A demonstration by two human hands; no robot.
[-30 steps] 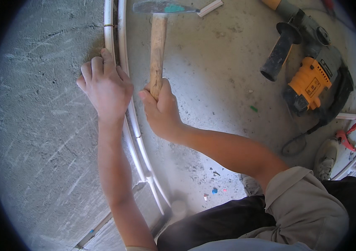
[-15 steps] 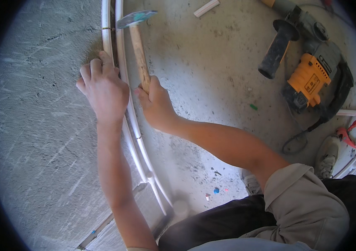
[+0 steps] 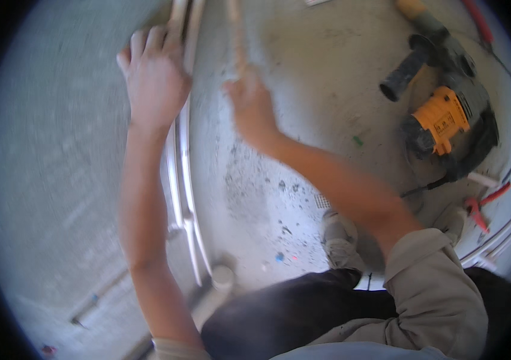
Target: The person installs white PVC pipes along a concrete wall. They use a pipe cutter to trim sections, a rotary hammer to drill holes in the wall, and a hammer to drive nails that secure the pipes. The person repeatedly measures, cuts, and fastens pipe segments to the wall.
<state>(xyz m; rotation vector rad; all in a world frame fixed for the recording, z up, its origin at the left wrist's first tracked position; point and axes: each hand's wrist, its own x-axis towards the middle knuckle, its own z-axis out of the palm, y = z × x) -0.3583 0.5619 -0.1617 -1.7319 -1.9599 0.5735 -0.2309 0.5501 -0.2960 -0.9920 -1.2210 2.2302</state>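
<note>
Two white pipes (image 3: 186,144) run side by side along the rough grey wall (image 3: 57,150), near its foot. At their upper stretch my left hand (image 3: 158,75) lies with bent, closed fingers against the wall and the left pipe; what the fingertips hold, if anything, is hidden. To its right, apart from the pipes, my right hand (image 3: 255,111) is wrapped around the wooden handle of a hammer (image 3: 237,36). Motion smears the hammer, and its head is beyond the upper edge.
An orange and grey rotary hammer drill (image 3: 441,120) lies on the floor at the right, with a red-handled cutter (image 3: 478,213) below it. My shoes (image 3: 340,237) stand on the dusty floor. A short round pipe stub (image 3: 222,278) rises near the wall. Small debris is scattered about.
The view has shifted, and both hands sit higher in it. The hammer's head has left the picture at the top, and my right hand is farther from my left.
</note>
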